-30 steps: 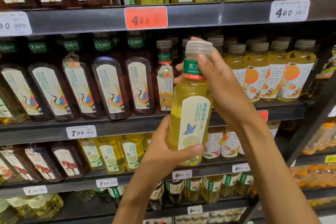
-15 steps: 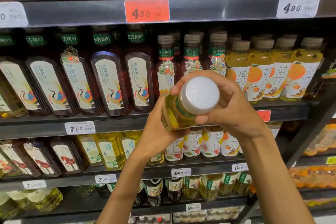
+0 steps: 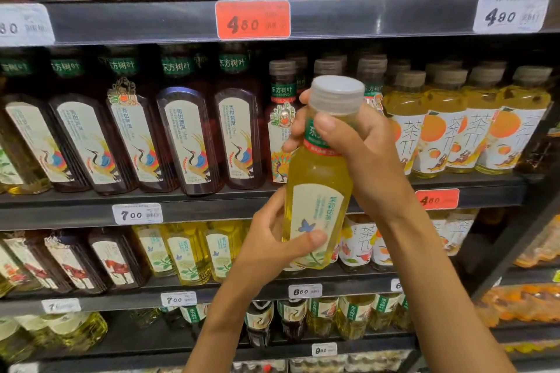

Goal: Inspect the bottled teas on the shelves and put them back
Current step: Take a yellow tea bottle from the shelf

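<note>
At the centre of the frame both hands hold a yellow tea bottle [image 3: 318,172] nearly upright in front of the shelves, its ribbed translucent white cap [image 3: 336,94] tipped slightly toward the camera. The right hand [image 3: 363,154] wraps its grip round the neck, thumb pressed on the green band below the cap. The left hand [image 3: 272,245] grips the lower body, thumb lying across the cream label with a blue butterfly. The bottle is clear, flat-faced plastic with angled shoulders. Behind, at middle left, stand dark brown bottles [image 3: 188,139] with arched crane labels; at middle right, rounded orange-label bottles [image 3: 460,124] with matte caps. A glossy red price tag [image 3: 252,19] sits on the grey metal shelf [image 3: 378,17] edge, upper centre.
</note>
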